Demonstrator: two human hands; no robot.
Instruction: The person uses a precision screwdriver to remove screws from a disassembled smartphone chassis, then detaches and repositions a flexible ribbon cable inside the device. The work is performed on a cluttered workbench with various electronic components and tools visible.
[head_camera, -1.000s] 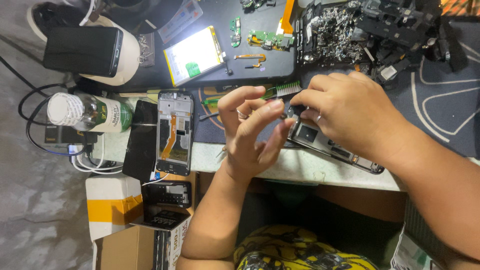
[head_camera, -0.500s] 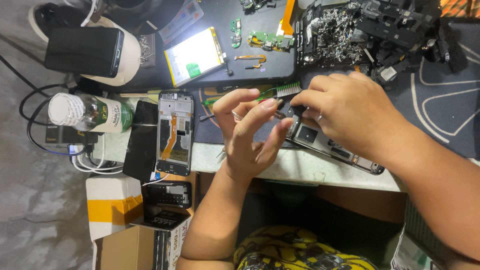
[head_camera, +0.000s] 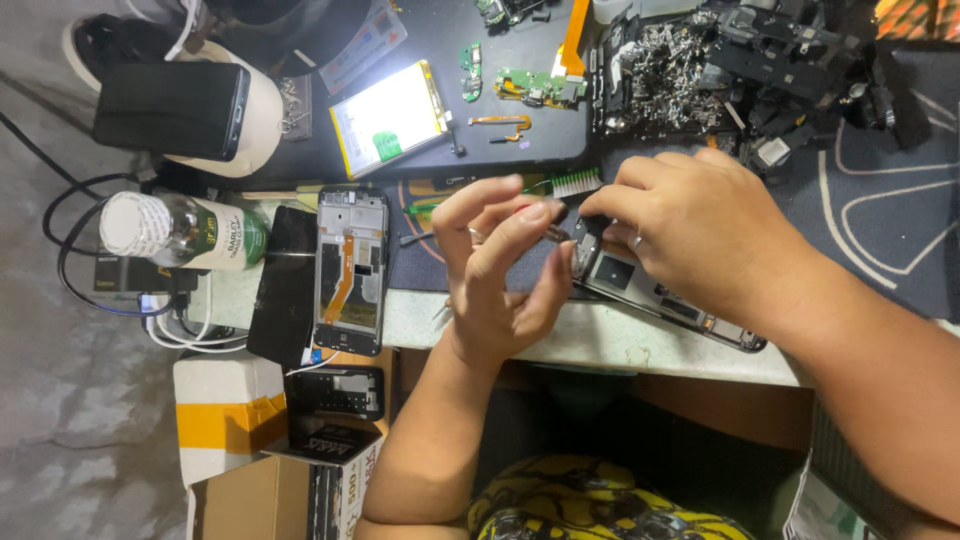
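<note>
The left hand (head_camera: 500, 270) pinches a thin tool (head_camera: 430, 237) between thumb and fingertips, palm raised. The right hand (head_camera: 700, 230) presses closed fingers onto the far-left end of an opened phone (head_camera: 650, 290). The phone lies flat at the table's (head_camera: 620, 350) near edge, its long axis running from far-left to near-right. It is judged light, stiff and fragile; holding it by the frame edges looks safest. A second opened phone (head_camera: 350, 270) lies to the left, and a brush (head_camera: 575, 182) just beyond the hands.
</note>
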